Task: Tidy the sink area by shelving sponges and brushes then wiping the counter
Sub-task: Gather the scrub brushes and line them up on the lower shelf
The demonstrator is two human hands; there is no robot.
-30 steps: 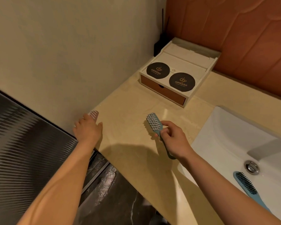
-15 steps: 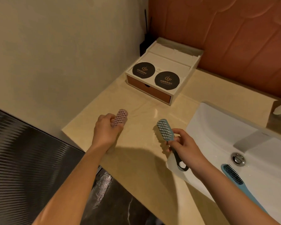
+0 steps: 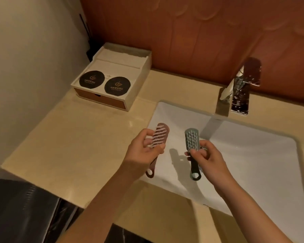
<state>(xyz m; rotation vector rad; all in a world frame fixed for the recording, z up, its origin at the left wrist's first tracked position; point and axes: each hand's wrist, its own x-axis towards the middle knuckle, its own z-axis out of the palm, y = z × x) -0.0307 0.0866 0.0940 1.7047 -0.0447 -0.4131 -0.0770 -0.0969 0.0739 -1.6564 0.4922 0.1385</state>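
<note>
My left hand [image 3: 145, 148] grips a pink scrub brush [image 3: 159, 135] by its handle, bristles facing up, over the left edge of the white sink [image 3: 253, 155]. My right hand [image 3: 207, 158] holds a pale blue-green scrub brush [image 3: 192, 140] the same way, a little to the right, above the basin. The two brushes are side by side and apart. The beige counter [image 3: 77, 146] spreads to the left of the sink. The blue brush seen earlier in the basin is hidden by my right arm.
A white tray box [image 3: 139, 85] with a brown drawer front and two black round coasters sits at the back left corner. A chrome faucet [image 3: 239, 88] stands behind the sink. A cream wall is at left, a red-brown panel behind.
Both hands moved right, from over the counter to above the sink's left part. My left hand picked up the pink brush from the counter's edge and carried it next to the blue-green one.
</note>
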